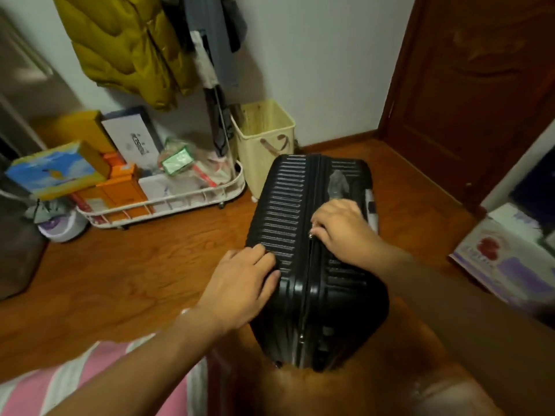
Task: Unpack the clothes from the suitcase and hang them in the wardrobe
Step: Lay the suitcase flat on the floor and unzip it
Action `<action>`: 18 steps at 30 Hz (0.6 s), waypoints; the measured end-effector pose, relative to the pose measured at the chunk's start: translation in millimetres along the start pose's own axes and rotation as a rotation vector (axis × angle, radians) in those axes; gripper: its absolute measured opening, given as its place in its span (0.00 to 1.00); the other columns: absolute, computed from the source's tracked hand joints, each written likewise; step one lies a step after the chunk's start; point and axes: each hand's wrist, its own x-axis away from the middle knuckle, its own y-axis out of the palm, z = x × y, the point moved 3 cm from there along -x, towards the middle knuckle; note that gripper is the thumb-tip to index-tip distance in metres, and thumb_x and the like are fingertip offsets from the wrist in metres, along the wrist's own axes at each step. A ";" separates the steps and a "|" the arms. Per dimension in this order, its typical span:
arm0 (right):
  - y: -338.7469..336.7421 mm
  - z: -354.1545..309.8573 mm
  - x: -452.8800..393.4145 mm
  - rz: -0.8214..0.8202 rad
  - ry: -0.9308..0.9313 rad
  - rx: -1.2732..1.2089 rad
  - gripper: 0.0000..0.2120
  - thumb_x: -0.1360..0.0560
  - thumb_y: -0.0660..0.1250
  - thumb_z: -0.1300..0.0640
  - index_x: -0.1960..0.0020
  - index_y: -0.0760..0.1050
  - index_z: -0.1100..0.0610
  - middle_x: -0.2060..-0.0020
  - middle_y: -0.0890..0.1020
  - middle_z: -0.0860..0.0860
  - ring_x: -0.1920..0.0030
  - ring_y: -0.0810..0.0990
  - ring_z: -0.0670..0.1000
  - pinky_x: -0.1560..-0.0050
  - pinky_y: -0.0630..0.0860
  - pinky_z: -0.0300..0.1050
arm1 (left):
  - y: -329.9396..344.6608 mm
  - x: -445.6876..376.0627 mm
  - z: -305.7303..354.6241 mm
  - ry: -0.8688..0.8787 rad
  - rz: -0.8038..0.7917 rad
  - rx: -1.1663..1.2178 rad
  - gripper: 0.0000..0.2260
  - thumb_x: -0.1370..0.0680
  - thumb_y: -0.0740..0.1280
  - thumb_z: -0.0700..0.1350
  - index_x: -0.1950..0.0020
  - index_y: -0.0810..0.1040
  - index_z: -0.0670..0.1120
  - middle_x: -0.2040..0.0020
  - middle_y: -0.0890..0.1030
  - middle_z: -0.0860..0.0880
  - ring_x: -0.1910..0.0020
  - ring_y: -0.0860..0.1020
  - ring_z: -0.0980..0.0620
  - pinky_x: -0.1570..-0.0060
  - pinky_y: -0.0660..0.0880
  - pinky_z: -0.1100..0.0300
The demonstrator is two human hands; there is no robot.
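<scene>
- One black ribbed suitcase [303, 235] stands on its edge on the wood floor [150, 265], centre of the frame, zip seam facing up.
- Two bare hands: the right hand [342, 229] pinches the zip pull [312, 234]; the left hand [246, 283] lies flat, fingers spread, on the shell.
- One cream basket [264, 139] just behind.
- One yellow jacket [120, 46] hangs upper left.

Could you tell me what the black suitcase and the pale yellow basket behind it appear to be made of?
The suitcase looks like hard moulded plastic: ribbed, glossy shell catching highlights. The basket seems matte plastic or coated fabric, with tan strap-like handles; the view leaves that open.
</scene>
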 end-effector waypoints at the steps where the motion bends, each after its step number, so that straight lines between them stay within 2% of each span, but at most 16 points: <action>1: -5.3 -0.9 -4.4 -0.077 0.008 0.002 0.06 0.21 0.67 0.49 0.52 0.81 0.50 0.52 0.80 0.46 0.43 0.74 0.51 0.36 0.63 0.51 | -5.9 -6.4 5.3 -0.056 -0.064 0.010 0.09 0.17 0.54 0.57 0.49 0.69 0.55 0.52 0.72 0.56 0.51 0.76 0.51 0.49 0.70 0.54; 3: -19.9 -3.4 -18.4 -0.225 0.026 0.028 0.08 0.21 0.66 0.48 0.54 0.82 0.49 0.53 0.81 0.45 0.45 0.75 0.51 0.38 0.66 0.50 | -19.0 -19.0 16.6 -0.182 -0.208 0.060 0.14 0.16 0.51 0.60 0.39 0.71 0.56 0.46 0.73 0.55 0.47 0.78 0.50 0.48 0.73 0.52; 6: -33.3 -9.2 -33.3 -0.376 0.038 0.129 0.09 0.22 0.66 0.46 0.55 0.83 0.48 0.51 0.80 0.46 0.45 0.75 0.52 0.43 0.70 0.51 | -29.6 -26.0 34.0 -0.339 -0.416 0.101 0.23 0.17 0.51 0.62 0.23 0.61 0.57 0.33 0.66 0.50 0.41 0.77 0.46 0.39 0.72 0.49; 8: -34.5 -7.1 -41.7 -0.439 0.028 0.221 0.10 0.21 0.65 0.44 0.48 0.83 0.47 0.45 0.76 0.46 0.41 0.70 0.53 0.41 0.69 0.52 | -29.9 -28.8 40.9 -0.395 -0.482 0.069 0.26 0.17 0.52 0.62 0.20 0.57 0.55 0.30 0.62 0.47 0.37 0.75 0.44 0.30 0.65 0.48; 10: -38.3 3.1 -54.1 -0.489 0.039 0.278 0.12 0.20 0.64 0.43 0.44 0.82 0.47 0.42 0.72 0.46 0.38 0.66 0.53 0.38 0.67 0.52 | -28.1 -30.4 42.8 -0.428 -0.487 0.060 0.25 0.16 0.52 0.59 0.20 0.58 0.53 0.30 0.63 0.46 0.36 0.74 0.45 0.28 0.63 0.47; 12: -38.8 18.5 -77.3 -0.506 0.055 0.302 0.13 0.21 0.64 0.42 0.43 0.81 0.46 0.41 0.72 0.47 0.37 0.65 0.54 0.35 0.65 0.53 | -29.5 -37.3 40.4 -0.451 -0.455 0.087 0.20 0.16 0.53 0.56 0.25 0.67 0.54 0.33 0.67 0.49 0.36 0.74 0.46 0.32 0.66 0.49; 15: -37.1 54.8 -121.6 -0.494 0.150 0.290 0.13 0.21 0.65 0.43 0.43 0.81 0.49 0.42 0.73 0.50 0.38 0.68 0.56 0.37 0.69 0.54 | -27.0 -53.0 34.3 -0.481 -0.381 0.095 0.14 0.19 0.56 0.53 0.42 0.79 0.54 0.43 0.76 0.52 0.41 0.75 0.48 0.42 0.72 0.50; 17: -32.3 78.8 -147.8 -0.535 0.119 0.263 0.10 0.19 0.64 0.46 0.44 0.80 0.50 0.47 0.75 0.50 0.40 0.70 0.55 0.39 0.70 0.48 | -26.3 -64.5 36.3 -0.549 -0.368 0.100 0.14 0.23 0.58 0.54 0.55 0.82 0.52 0.52 0.78 0.52 0.49 0.78 0.48 0.51 0.76 0.50; 18: -27.9 94.0 -157.4 -0.547 0.110 0.204 0.10 0.18 0.63 0.48 0.49 0.80 0.51 0.52 0.76 0.48 0.43 0.72 0.53 0.41 0.67 0.45 | -24.2 -68.9 37.2 -0.607 -0.383 0.085 0.14 0.25 0.59 0.55 0.58 0.82 0.52 0.55 0.78 0.52 0.52 0.79 0.48 0.54 0.77 0.51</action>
